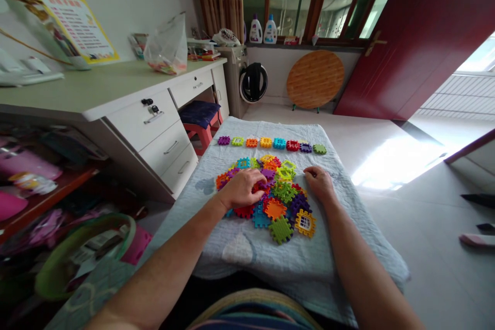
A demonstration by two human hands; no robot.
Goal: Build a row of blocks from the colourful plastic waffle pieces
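Note:
My left hand is over the left-middle of a heap of colourful plastic interlocking tiles. Its fingers are bent and the thumb is apart from them, with a purple tile by the fingertips; I see no tile lifted. To the right of the heap, my right hand rests on the cloth with its fingers curled in and no tile showing in them. Near the front of the heap lie an orange tile, a green tile and a yellow window tile. Other tiles are partly hidden under my left hand.
Beyond the heap, several tiles form a row across the cloth, from a purple tile to a green tile. A pale blue cloth covers the table. A desk stands left, with a stool beside it.

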